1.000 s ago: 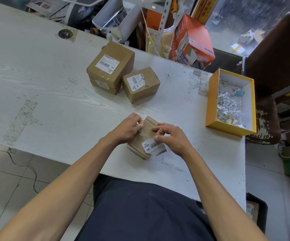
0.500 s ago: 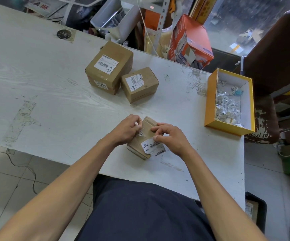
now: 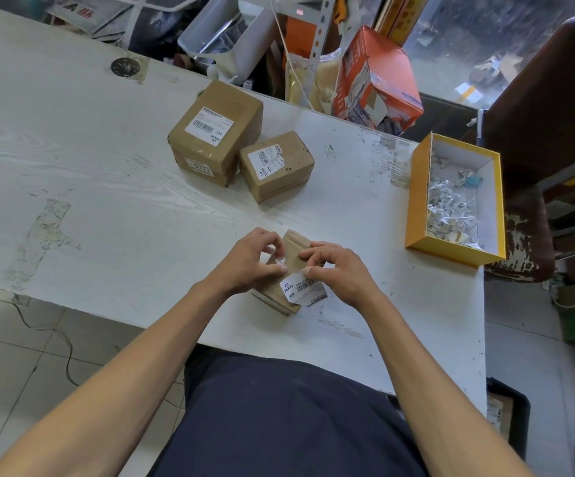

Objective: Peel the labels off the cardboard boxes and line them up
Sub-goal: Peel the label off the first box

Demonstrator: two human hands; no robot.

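Observation:
A small brown cardboard box (image 3: 288,266) stands tilted near the table's front edge, between both hands. My left hand (image 3: 248,261) pinches a torn white scrap of label at the box's upper left. My right hand (image 3: 339,270) grips the box's right side, fingers curled over the top. A white barcode label (image 3: 300,290) hangs half peeled from the box's near face. Two more labelled boxes sit farther back: a large box (image 3: 215,132) and a medium box (image 3: 277,166) beside it.
A yellow open box (image 3: 417,187) with several torn label scraps stands at the right on the white table (image 3: 107,187). Behind the far table edge are an orange carton (image 3: 377,80), a white bin and cables. The table's right edge drops off beside a brown chair.
My left hand has lifted its fingers slightly and pulled a small scrap of label up from the box's corner. My right hand and the box have barely moved.

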